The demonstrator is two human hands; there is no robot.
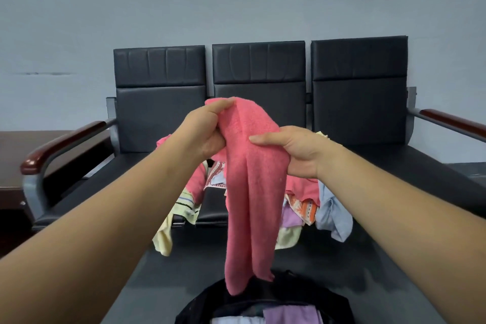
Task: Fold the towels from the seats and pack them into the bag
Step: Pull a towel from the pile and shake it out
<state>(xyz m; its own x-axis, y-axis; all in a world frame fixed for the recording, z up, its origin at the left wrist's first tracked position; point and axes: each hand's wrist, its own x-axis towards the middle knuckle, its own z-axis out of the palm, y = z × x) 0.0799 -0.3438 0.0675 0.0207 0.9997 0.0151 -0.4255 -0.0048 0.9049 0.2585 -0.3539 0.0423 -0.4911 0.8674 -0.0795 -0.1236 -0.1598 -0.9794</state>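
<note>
Both hands held a pink terry towel up before the black padded seats: left hand pinching its top corner, right hand gripping the bunched edge. Folding seemed just begun (the black bag waited below); spreading it flat likely came next.

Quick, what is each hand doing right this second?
Left hand: closed, gripping the top of the pink terry-cloth towel.
Right hand: closed, pinching the same towel a little lower, on its right side.
</note>
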